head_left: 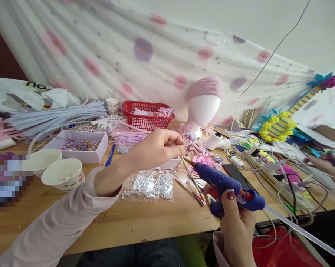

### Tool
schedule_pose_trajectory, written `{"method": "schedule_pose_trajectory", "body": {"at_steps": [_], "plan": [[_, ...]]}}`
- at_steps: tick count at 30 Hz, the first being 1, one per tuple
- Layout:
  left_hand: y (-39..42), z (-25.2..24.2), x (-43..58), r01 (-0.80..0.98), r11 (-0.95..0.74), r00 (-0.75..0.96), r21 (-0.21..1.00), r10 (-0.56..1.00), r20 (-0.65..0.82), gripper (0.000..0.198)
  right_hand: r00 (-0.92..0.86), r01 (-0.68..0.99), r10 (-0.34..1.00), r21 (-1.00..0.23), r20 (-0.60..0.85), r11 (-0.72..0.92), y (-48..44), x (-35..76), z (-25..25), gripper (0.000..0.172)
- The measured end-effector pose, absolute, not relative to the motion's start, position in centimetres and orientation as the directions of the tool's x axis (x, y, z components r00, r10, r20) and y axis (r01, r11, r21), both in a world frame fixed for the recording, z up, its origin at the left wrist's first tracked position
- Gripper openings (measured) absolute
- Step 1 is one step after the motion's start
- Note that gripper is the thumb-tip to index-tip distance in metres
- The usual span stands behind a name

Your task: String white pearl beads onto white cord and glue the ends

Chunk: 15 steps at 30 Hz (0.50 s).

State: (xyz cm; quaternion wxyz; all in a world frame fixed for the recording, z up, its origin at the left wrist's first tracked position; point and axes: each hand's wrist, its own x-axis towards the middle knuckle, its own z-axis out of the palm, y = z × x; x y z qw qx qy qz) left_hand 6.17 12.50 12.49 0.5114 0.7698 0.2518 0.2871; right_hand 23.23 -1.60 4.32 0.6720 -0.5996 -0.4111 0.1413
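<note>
My right hand [236, 226] is wrapped round the handle of a blue hot glue gun [220, 181], whose nozzle points up and left. A long clear glue stick [303, 231] sticks out of its back end. My left hand [161, 148] is pinched closed just beyond the nozzle tip; whatever lies between its fingertips is too small to make out. Beneath the left forearm rest clear bags of silvery pearl beads [153, 185]. Behind the nozzle lie pink yarn pieces [203, 163] and a small cup with a lilac bundle [189, 137].
A white foam head [202, 111] with pink yarn round it stands at the back beside a red basket [147, 120]. On the left are a lilac box of beads [95, 152] and paper cups [64, 174]. Cables and a power strip [270, 167] crowd the right, where another person's hands [325, 167] show.
</note>
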Motion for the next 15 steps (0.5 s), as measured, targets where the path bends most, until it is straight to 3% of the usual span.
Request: {"method": "schedule_pose_trajectory", "body": {"at_steps": [7, 15], "plan": [[12.3, 12.6, 6.2, 0.103, -0.352, 0.706, 0.930, 0.685, 0.181, 0.015, 0.641, 0.318, 0.656, -0.916, 0.399, 0.246, -1.4, 23.4, 4.2, 0.050], [12.3, 12.8, 6.2, 0.086, -0.350, 0.710, 0.933, 0.678, 0.189, 0.014, 0.729, 0.138, 0.648, -0.974, 0.223, 0.180, -1.4, 24.7, 3.2, 0.054]]}}
